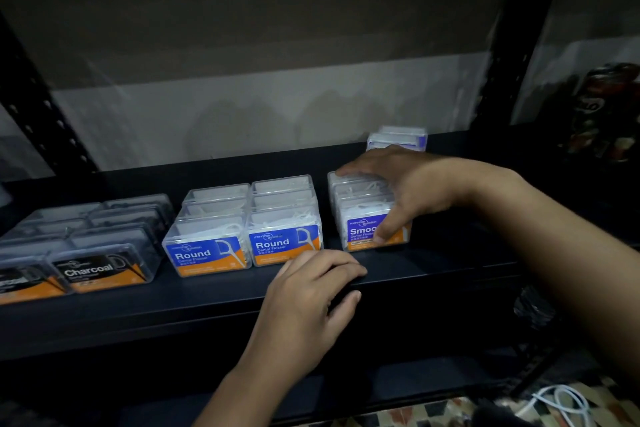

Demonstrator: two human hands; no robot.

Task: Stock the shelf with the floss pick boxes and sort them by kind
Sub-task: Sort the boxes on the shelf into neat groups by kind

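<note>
Nearest, the left hand (311,291) curls over the front lip of the shelf (207,298), fingers on top, thumb below. Just beyond, the right hand (408,191) spans the row of Smooth boxes (360,215), thumb on the front label, fingers over the rearmost. Light, stiff, slick clear plastic, I'd guess, so squeeze the row end to end. Another box (398,137) sits behind.

Right hand (401,184) gripping Smooth boxes (358,210), left hand (308,291) holding shelf (173,298)

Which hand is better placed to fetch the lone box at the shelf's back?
Right hand: it grips the purple-labelled Smooth box row just in front of the lone clear plastic box; the left hand holds the black shelf's front edge, farther off.
</note>
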